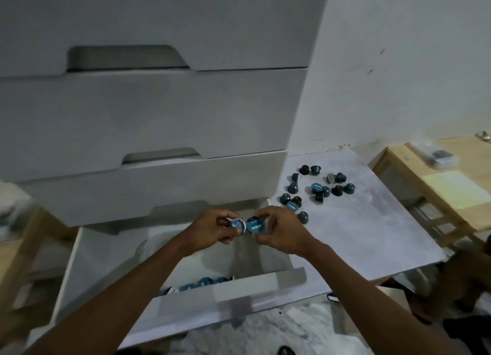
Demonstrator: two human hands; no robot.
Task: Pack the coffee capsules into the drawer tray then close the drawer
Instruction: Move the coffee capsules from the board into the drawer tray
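The bottom drawer of a white drawer unit stands pulled out below me. Several blue-lidded coffee capsules lie in a row inside it, close behind its front panel. My left hand grips one blue capsule above the open drawer. My right hand grips another blue capsule right beside it, the two lids almost touching. Several loose capsules lie scattered on the white sheet to the right of the unit.
Closed white drawers rise above the open one. A wooden table with papers and a clear packet stands at the right. A wooden frame is at the left. Marble floor lies below the drawer front.
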